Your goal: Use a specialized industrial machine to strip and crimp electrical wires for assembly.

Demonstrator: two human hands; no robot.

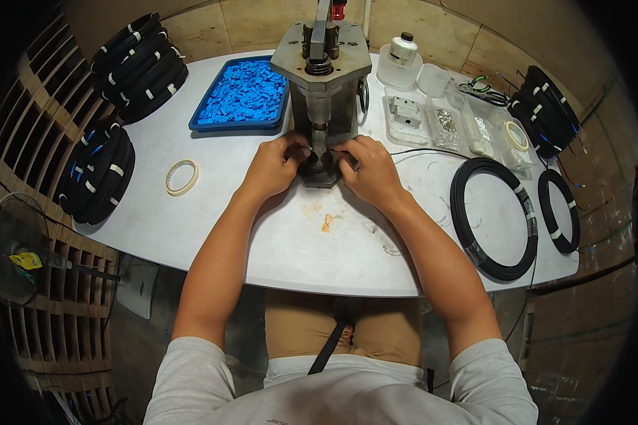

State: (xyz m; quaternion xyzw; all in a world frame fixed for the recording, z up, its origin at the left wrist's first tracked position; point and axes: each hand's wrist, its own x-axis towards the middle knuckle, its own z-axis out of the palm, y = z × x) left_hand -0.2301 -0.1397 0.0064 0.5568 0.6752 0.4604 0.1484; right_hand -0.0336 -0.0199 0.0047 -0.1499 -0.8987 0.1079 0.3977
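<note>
Both my hands are at the foot of a metal crimping press (288,60), one on each side of its lower die. My left hand (275,166) has thumb and fingers pinched together at the die's left side; what they hold is too small and hidden to name. My right hand (371,168) is closed on the end of a thin black cable (427,150). From this hand the cable runs right, towards a large black cable coil (462,241) lying on the table. The cable's tip is hidden between my fingers and the die.
A dark blue tray (204,129) of small blue pieces stands left of the press, near a tape roll (180,177). Stacked black coils (106,173) line the left edge. Clear bins of small parts (444,127), a bottle (403,49) and more coils (558,211) occupy the right.
</note>
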